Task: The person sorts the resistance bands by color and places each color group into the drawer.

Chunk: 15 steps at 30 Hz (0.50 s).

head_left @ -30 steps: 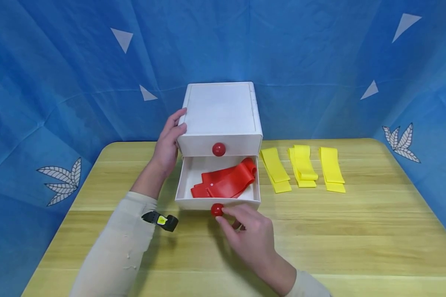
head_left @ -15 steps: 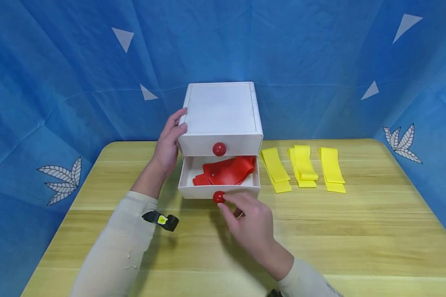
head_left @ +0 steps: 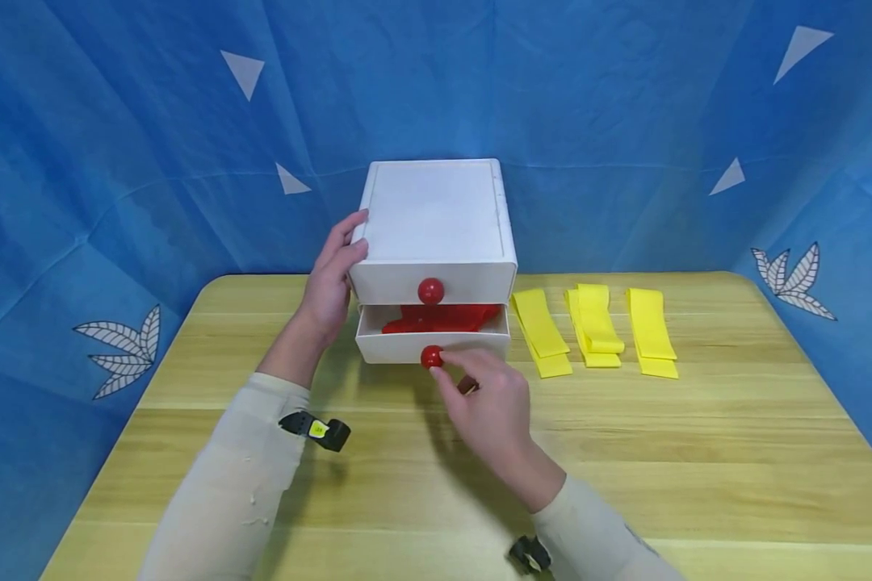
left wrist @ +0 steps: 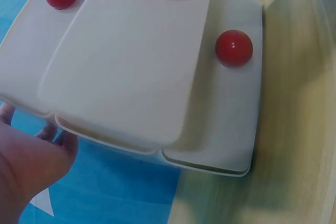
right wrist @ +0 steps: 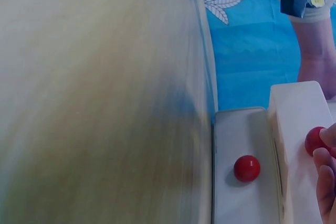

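While the right hand (head_left: 492,399) pinches the round red knob (head_left: 432,357) between thumb and forefinger, the left hand (head_left: 329,290) rests spread fingers on the left side of the boxy white plastic cabinet (head_left: 436,210). The knob's rectangular white drawer (head_left: 387,349) juts partway out, nearward.

We see a white three-drawer chest (head_left: 433,211) upright near the back edge of the table (head_left: 661,484); its middle drawer (head_left: 391,349), with a round red knob (head_left: 430,357), stands partly out, the other two closed.
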Each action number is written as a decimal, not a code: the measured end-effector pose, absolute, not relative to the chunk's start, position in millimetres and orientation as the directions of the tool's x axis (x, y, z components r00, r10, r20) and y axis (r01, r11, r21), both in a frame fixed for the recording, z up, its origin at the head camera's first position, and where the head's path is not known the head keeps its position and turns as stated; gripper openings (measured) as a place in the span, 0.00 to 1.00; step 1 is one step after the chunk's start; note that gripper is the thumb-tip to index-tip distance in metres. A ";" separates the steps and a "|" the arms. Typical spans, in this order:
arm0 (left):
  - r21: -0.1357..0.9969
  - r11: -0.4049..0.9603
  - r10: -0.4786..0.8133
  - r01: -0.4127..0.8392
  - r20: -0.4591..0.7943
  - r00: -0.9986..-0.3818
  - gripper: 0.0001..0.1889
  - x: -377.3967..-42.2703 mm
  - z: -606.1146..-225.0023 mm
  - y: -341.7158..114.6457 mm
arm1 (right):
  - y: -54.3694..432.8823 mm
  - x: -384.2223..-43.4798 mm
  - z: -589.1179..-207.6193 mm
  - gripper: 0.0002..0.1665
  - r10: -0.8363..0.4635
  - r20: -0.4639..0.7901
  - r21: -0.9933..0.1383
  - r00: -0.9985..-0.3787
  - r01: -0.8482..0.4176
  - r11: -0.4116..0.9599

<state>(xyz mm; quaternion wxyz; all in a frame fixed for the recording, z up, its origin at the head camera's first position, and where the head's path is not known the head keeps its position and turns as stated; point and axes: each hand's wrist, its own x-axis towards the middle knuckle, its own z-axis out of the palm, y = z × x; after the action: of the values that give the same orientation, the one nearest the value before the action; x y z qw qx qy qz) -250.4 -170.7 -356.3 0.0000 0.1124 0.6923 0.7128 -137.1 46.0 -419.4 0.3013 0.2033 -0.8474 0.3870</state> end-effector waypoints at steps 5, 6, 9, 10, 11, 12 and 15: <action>0.986 -0.061 0.157 0.154 0.162 -0.974 0.29 -250.5 -356.4 -171.0 | 43.0 -146.1 -420.0 0.10 -0.087 0.666 -0.543 -0.741 -0.561 0.625; 0.986 -0.062 0.155 0.154 0.162 -0.975 0.29 -250.3 -356.2 -170.9 | 42.6 -148.0 -420.1 0.10 -0.082 0.668 -0.543 -0.740 -0.559 0.627; 0.986 -0.058 0.152 0.155 0.162 -0.975 0.29 -250.2 -355.7 -170.8 | 42.1 -153.9 -421.1 0.10 -0.075 0.669 -0.543 -0.740 -0.554 0.631; 0.986 -0.056 0.151 0.156 0.163 -0.975 0.29 -250.1 -355.4 -170.7 | 42.0 -155.7 -421.3 0.11 -0.072 0.668 -0.543 -0.741 -0.552 0.633; 0.986 -0.055 0.150 0.158 0.165 -0.975 0.29 -250.4 -355.6 -170.6 | 42.0 -157.2 -421.0 0.11 -0.071 0.668 -0.543 -0.741 -0.551 0.634; 0.986 -0.054 0.148 0.159 0.165 -0.975 0.29 -250.6 -355.6 -170.6 | 41.8 -158.7 -420.5 0.10 -0.071 0.665 -0.543 -0.744 -0.546 0.638; 0.986 -0.052 0.144 0.160 0.166 -0.976 0.29 -250.9 -355.8 -170.6 | 41.2 -163.2 -419.6 0.10 -0.069 0.657 -0.541 -0.750 -0.533 0.651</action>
<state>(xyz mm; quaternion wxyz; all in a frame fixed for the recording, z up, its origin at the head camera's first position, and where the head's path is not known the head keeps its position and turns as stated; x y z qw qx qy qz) -250.9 -170.6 -355.8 -0.0057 0.1103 0.6884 0.7169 -163.2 41.2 -419.6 0.3064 0.1760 -0.8553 0.3791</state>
